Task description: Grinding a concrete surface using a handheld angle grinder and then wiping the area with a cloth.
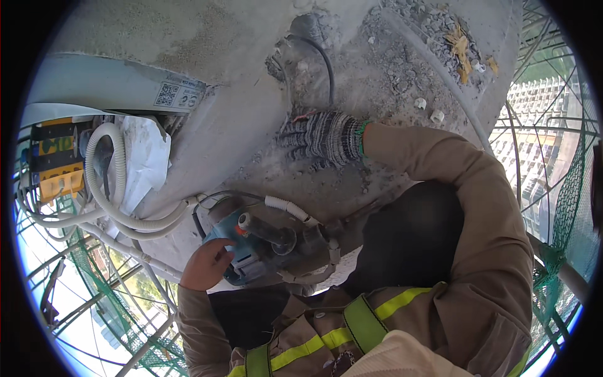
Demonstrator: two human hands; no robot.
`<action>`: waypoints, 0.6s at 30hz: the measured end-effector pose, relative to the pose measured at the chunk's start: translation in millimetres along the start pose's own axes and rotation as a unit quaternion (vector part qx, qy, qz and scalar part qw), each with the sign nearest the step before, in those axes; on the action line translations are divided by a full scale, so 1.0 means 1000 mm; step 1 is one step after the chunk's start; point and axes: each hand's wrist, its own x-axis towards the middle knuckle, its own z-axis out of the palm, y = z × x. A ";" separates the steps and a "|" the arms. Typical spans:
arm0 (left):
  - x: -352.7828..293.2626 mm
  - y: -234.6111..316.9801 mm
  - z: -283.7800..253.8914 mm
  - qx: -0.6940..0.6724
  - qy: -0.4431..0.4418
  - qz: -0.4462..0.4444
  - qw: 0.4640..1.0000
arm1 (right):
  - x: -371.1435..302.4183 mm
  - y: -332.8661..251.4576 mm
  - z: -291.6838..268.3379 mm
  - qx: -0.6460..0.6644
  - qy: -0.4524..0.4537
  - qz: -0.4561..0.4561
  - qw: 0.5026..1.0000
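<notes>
Two hands, two spots: the bare left hand (207, 262) rests against the blue power drill (248, 251) before the lap, fingers close together, probably steadying it, though a real grip I can't confirm. Over on the rough concrete (377, 88), the gloved right hand (323, 139) sits below a black cable (330, 78); whether its fingers are clamped, I can't tell.

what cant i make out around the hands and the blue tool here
All in the head view:
- Right hand: whether its fingertips grip anything; glove and shadow obscure them.
- Black cable: its lower run, hidden behind the glove.
- Left hand: its palm, hidden by its own back.
- Blue power tool: its underside, hidden by its body.
</notes>
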 end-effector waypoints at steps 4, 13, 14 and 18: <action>-0.009 -0.001 0.000 -0.008 0.022 0.001 1.000 | -0.070 0.045 -0.015 -0.016 0.033 0.178 0.983; -0.015 0.001 -0.001 -0.016 0.012 0.000 1.000 | -0.117 0.029 -0.081 -0.143 -0.050 0.415 0.897; -0.015 0.002 0.000 -0.021 0.017 -0.008 1.000 | -0.113 0.008 -0.073 -0.109 -0.057 0.380 0.917; -0.008 0.000 0.002 -0.013 0.009 0.003 1.000 | -0.110 -0.060 -0.029 0.110 0.007 0.040 0.993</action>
